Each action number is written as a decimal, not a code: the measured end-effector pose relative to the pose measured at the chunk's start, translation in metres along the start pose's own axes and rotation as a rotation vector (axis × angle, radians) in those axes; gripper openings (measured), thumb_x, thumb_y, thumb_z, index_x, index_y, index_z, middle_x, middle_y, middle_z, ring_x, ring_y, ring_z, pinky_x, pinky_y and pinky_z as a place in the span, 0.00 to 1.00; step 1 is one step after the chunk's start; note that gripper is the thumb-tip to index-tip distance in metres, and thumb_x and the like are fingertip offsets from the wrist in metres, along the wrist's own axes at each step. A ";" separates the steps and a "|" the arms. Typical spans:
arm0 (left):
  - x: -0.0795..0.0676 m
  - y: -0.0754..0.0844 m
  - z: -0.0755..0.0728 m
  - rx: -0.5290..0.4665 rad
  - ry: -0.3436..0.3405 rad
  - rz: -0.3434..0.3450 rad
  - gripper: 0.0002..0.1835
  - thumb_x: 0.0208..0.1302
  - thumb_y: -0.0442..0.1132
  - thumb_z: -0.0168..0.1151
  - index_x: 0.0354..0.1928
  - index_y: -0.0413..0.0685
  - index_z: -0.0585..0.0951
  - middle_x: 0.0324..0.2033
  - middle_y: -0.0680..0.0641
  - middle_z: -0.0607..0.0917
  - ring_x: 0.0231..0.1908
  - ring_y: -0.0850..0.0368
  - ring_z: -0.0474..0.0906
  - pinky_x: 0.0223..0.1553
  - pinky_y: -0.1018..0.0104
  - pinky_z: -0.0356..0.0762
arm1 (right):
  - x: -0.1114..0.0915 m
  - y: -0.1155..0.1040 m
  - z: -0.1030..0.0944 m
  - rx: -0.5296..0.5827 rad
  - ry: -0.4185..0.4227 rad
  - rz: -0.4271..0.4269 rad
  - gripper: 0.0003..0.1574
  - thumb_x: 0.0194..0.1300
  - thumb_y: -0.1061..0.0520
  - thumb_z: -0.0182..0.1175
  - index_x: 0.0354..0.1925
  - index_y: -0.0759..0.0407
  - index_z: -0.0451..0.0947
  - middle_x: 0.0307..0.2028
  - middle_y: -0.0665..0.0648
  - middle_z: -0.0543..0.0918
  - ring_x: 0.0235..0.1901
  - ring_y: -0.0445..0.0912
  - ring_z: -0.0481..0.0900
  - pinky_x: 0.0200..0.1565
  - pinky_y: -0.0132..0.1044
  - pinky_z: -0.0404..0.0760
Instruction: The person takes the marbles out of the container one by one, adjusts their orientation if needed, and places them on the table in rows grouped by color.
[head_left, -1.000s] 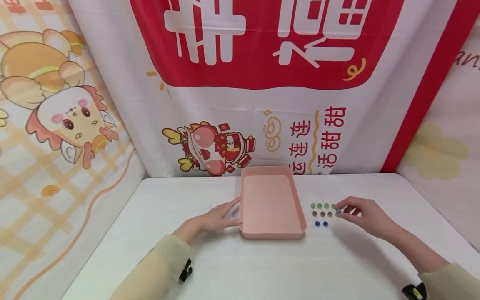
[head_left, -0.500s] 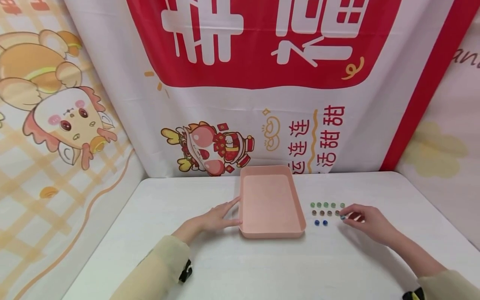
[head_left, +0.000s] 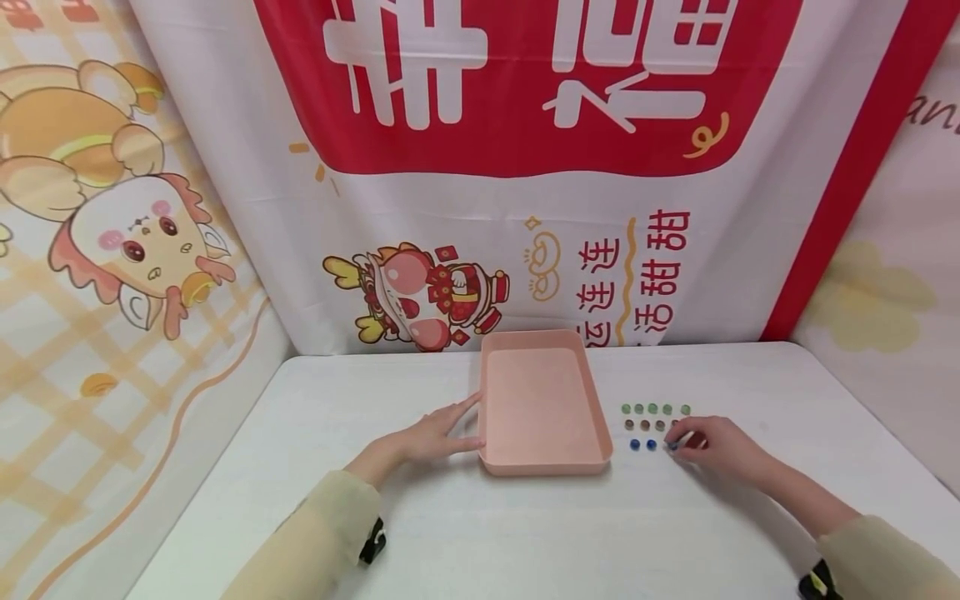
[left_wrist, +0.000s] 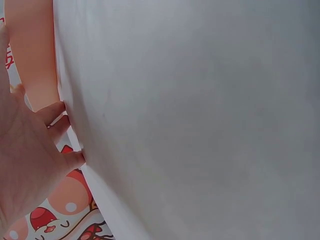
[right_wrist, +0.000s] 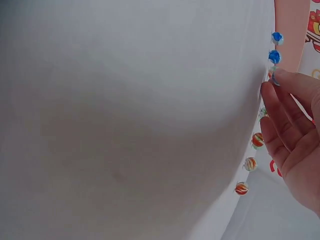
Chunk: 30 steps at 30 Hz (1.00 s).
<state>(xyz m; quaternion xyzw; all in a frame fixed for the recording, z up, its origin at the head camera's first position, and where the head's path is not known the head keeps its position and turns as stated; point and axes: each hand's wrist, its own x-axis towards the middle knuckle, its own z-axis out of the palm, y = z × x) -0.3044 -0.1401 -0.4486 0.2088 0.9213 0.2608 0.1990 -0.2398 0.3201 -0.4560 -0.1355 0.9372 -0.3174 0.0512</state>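
Observation:
My right hand (head_left: 723,450) pinches a small glass marble (head_left: 671,446) between thumb and forefinger, at the right end of the front row. Two blue marbles (head_left: 642,445) lie just left of it. Behind them are a middle row of brownish marbles (head_left: 644,425) and a back row of green marbles (head_left: 653,409). In the right wrist view the held marble (right_wrist: 273,75) shows clear glass with some blue, partly covered by the thumb. My left hand (head_left: 427,437) has its fingers spread, with the tips against the left side of a pink tray (head_left: 546,469).
Several swirled marbles, one of them orange and red (right_wrist: 241,188), show beside the right hand in the right wrist view. The white table (head_left: 525,533) meets a printed cloth backdrop (head_left: 517,200) right behind the tray. Printed panels rise on both sides.
My right hand has come forward and left from the right end of the upper rows to the front row, carrying the marble. The left hand and tray stay put.

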 end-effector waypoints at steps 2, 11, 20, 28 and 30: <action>0.000 0.000 0.000 0.002 -0.001 -0.002 0.46 0.61 0.70 0.55 0.76 0.76 0.45 0.75 0.50 0.53 0.73 0.44 0.46 0.67 0.35 0.43 | 0.000 -0.002 0.001 -0.007 0.003 0.017 0.13 0.58 0.63 0.69 0.43 0.54 0.83 0.37 0.51 0.81 0.34 0.46 0.74 0.32 0.32 0.77; 0.001 -0.001 -0.001 0.010 -0.002 0.016 0.46 0.61 0.69 0.55 0.76 0.75 0.45 0.75 0.50 0.53 0.73 0.45 0.46 0.67 0.35 0.43 | 0.004 -0.006 0.003 -0.082 0.028 0.044 0.12 0.57 0.62 0.69 0.42 0.54 0.83 0.34 0.50 0.79 0.31 0.46 0.72 0.31 0.35 0.75; 0.002 0.001 -0.001 -0.004 0.002 0.028 0.46 0.62 0.68 0.56 0.77 0.73 0.46 0.75 0.50 0.53 0.73 0.44 0.46 0.67 0.35 0.43 | 0.008 -0.003 0.004 -0.097 0.040 0.056 0.12 0.56 0.63 0.70 0.41 0.55 0.83 0.34 0.50 0.79 0.31 0.46 0.72 0.31 0.37 0.74; 0.001 0.000 0.003 -0.013 -0.006 0.027 0.46 0.62 0.68 0.56 0.76 0.74 0.46 0.75 0.50 0.53 0.73 0.44 0.46 0.67 0.35 0.42 | -0.003 -0.011 -0.005 -0.065 0.047 0.064 0.14 0.57 0.62 0.69 0.44 0.57 0.82 0.42 0.59 0.81 0.33 0.46 0.75 0.32 0.37 0.77; 0.001 0.000 0.003 -0.015 -0.008 0.026 0.46 0.62 0.68 0.56 0.76 0.74 0.46 0.75 0.50 0.52 0.73 0.44 0.46 0.67 0.35 0.42 | -0.008 -0.016 -0.016 -0.061 0.074 0.046 0.15 0.58 0.61 0.69 0.46 0.59 0.82 0.44 0.61 0.82 0.34 0.47 0.77 0.33 0.38 0.77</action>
